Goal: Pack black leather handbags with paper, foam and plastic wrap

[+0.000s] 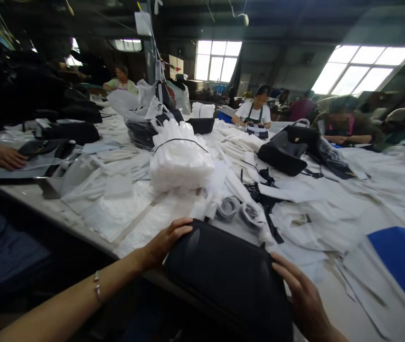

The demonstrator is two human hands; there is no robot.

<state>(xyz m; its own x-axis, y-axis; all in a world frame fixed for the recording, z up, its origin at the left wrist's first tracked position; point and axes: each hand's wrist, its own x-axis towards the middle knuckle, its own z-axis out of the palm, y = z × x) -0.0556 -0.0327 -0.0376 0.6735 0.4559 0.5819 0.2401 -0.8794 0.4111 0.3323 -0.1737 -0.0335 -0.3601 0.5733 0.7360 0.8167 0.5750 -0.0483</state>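
Observation:
A dark, soft-sided bag (229, 275) with rounded corners lies at the table's front edge, close to my body. My left hand (168, 240) grips its left upper corner, fingers curled over the edge, a thin metal bangle on that wrist. On the opposite side, my right hand (300, 294) presses against the bag's right edge with its fingers along the top corner. Just beyond the bag lie two rolled grey strips (228, 208) and some black straps (268, 199).
A banded stack of white foam sheets (183, 156) stands mid-table. Black bags (284, 149) and white sheets (117, 204) cover much of the surface. A blue piece (401, 261) lies right. A co-worker's hand (6, 156) is at left; other people sit across the table.

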